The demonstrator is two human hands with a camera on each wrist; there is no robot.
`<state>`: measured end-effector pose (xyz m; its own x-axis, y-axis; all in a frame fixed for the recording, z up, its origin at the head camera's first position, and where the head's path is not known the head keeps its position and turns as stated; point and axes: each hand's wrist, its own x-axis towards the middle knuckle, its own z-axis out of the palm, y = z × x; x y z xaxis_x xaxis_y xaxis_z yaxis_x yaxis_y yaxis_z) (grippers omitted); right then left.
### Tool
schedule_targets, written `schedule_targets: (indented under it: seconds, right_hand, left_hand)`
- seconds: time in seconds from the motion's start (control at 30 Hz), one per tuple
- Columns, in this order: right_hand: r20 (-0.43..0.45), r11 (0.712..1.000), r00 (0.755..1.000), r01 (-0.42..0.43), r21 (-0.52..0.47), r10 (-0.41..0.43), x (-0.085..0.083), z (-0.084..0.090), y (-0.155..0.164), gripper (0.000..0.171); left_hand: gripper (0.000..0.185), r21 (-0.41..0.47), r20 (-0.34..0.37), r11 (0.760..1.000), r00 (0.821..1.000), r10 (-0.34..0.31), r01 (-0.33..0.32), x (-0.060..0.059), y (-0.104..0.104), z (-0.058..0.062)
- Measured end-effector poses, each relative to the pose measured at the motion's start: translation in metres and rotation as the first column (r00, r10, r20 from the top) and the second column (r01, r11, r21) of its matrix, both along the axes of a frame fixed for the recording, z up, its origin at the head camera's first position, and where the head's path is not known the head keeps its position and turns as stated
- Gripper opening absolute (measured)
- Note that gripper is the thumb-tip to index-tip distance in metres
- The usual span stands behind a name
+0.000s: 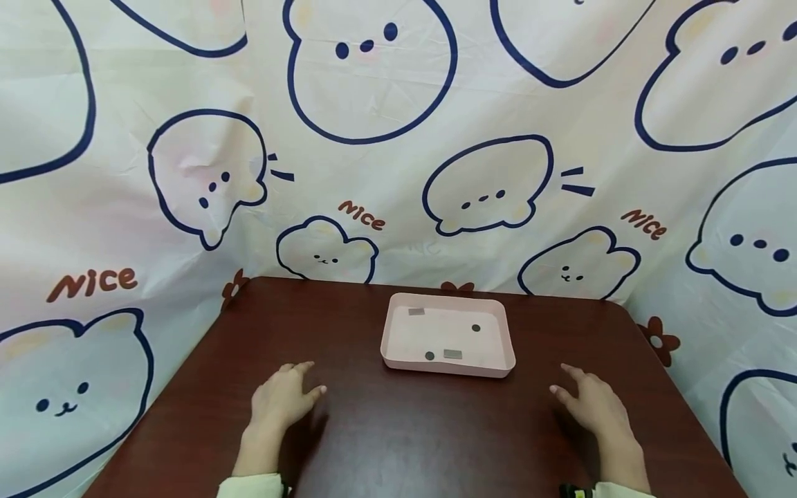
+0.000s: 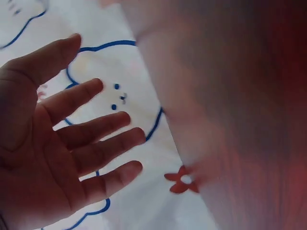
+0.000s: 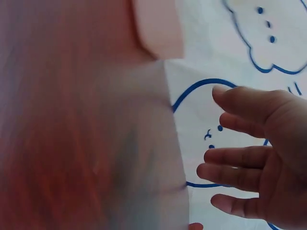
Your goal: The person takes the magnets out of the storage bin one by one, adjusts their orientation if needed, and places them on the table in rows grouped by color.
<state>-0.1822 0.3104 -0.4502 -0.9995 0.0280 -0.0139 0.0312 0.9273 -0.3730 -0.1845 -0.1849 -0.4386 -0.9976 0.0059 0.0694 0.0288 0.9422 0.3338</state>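
A shallow pink tray (image 1: 414, 363) sits toward the back of the dark brown table. Inside it lie two small dark discs (image 1: 476, 328) (image 1: 429, 356) and two small grey rectangular pieces (image 1: 416, 312) (image 1: 452, 354); their kind is too small to tell. My left hand (image 1: 281, 401) is left of the tray and apart from it, fingers spread and holding nothing. To the tray's right, my right hand (image 1: 591, 404) is also free of any object, its fingers extended in the right wrist view. Part of the tray's pink wall (image 3: 160, 28) shows there too.
The brown table (image 1: 398, 436) reaches to cloth-covered walls at the back and sides. This pale cloth (image 1: 386, 166) carries blue-outlined bear drawings, red flowers and "Nice" lettering. A dark band (image 1: 575, 492) is on the right wrist, beside a light sleeve (image 1: 616, 490).
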Motion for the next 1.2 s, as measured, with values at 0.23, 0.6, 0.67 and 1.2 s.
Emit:
schedule_targets:
  seconds: [0.23,0.6,0.67,1.2]
  right_hand:
    - [-0.005,0.983,0.999,-0.049,-0.175,0.049,-0.011,0.004,-0.01,0.072]
    - [-0.011,0.916,0.994,-0.102,-0.387,0.106,-0.028,0.016,-0.021,0.065]
    - [-0.002,0.897,0.992,-0.112,-0.428,0.123,-0.031,0.02,-0.023,0.064]
    - [0.046,0.781,0.981,-0.123,-0.613,0.191,-0.073,0.015,-0.051,0.056]
  left_hand:
    - [0.055,0.192,0.008,0.981,1.0,-0.012,0.011,0.001,0.015,0.007]
    - [0.052,0.361,-0.03,0.93,0.997,-0.067,0.074,-0.013,0.037,0.004]
    - [0.052,0.378,-0.032,0.923,0.997,-0.068,0.075,-0.015,0.04,0.003]
    - [0.046,0.528,-0.091,0.841,0.993,-0.08,0.116,-0.036,0.071,-0.015]
